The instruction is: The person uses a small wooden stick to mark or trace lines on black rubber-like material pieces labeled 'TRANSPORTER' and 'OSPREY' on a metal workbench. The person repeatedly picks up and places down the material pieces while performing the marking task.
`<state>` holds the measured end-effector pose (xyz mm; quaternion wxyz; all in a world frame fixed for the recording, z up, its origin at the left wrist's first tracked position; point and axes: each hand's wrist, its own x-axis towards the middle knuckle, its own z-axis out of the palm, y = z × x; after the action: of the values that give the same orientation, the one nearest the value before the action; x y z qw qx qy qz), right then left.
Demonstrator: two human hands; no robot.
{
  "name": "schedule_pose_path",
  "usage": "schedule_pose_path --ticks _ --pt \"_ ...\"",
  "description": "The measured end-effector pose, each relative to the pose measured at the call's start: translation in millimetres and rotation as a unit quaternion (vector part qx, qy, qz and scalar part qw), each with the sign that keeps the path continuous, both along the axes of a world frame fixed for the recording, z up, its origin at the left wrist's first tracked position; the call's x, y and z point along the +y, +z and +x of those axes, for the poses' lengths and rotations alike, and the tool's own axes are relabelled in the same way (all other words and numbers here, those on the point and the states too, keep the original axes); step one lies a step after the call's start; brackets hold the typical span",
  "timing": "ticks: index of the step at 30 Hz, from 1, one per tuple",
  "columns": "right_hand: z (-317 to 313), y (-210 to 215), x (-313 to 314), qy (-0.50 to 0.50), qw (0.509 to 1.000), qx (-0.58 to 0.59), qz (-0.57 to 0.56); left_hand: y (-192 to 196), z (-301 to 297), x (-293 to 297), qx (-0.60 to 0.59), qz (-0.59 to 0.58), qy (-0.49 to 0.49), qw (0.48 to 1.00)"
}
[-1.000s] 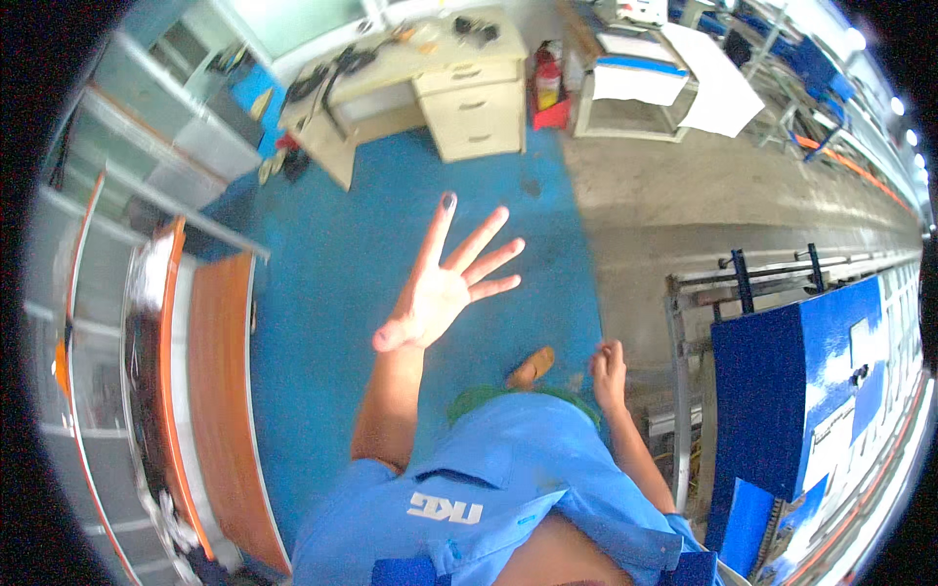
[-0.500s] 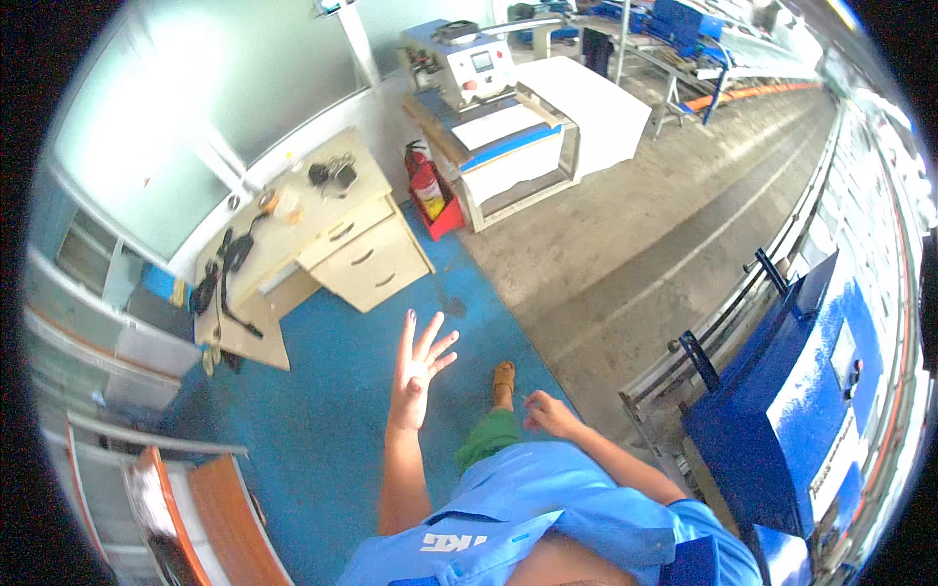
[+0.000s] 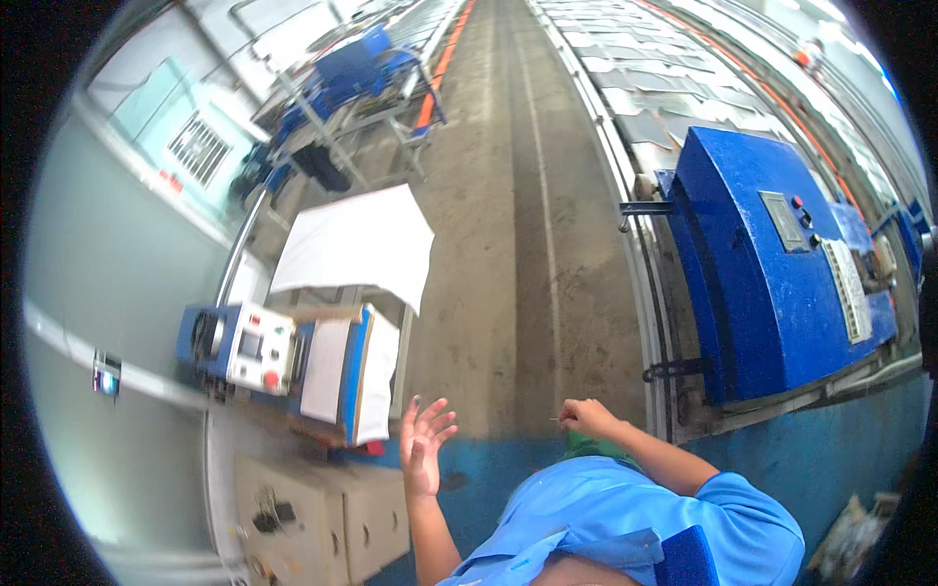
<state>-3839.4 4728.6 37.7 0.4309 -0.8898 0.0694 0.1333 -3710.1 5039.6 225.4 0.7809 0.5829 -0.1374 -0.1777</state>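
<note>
Between hands, bare concrete floor.

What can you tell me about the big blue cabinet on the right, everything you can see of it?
The blue machine cabinet looks like painted sheet metal, a boxy housing with a sloped front face. That face carries a small grey screen, a few round buttons beside it and a pale label plate lower down. It stands at the end of a long conveyor line carrying flat grey sheets, right beside the grey concrete aisle. A dark bracket juts from its left edge. Neither hand touches it; the right hand is nearest, loosely closed below its lower corner.
</note>
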Motion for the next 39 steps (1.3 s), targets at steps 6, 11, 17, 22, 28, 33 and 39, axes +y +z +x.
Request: schedule_pose_path --ticks 6,11,17,22,28,33,39 --pt "71.7 -22.5 -29.1 -0.103 0.983 0.096 0.12 3.2 159.9 -134.4 -0.032 -0.013 -0.174 0.984" --pt "189.8 -5.1 -112.6 -0.157 0.988 0.008 0.008 15.2 251.9 -240.6 -0.013 -0.054 -0.198 0.979" --pt "318.3 0.3 -194.8 -0.111 0.985 -0.091 -0.093 -14.1 368.5 -306.4 0.029 -0.012 -0.23 0.973" --pt "379.8 -27.0 -243.6 -0.145 0.988 -0.045 -0.038 -45.5 463.5 -362.2 0.101 -0.005 -0.205 0.973" --pt "454.2 -47.6 -323.8 -0.201 0.977 0.034 -0.066 -40.5 599.4 -477.2 0.075 -0.005 -0.243 0.967" --pt "543.8 8.9 -420.3 -0.352 0.928 -0.118 -0.022 -27.9 690.1 -600.4 0.062 0.043 -0.386 0.919" --pt "580.4 32.3 -507.3 -0.664 0.698 -0.257 0.073 -33.6 732.9 -764.7 0.044 0.116 -0.56 0.819"
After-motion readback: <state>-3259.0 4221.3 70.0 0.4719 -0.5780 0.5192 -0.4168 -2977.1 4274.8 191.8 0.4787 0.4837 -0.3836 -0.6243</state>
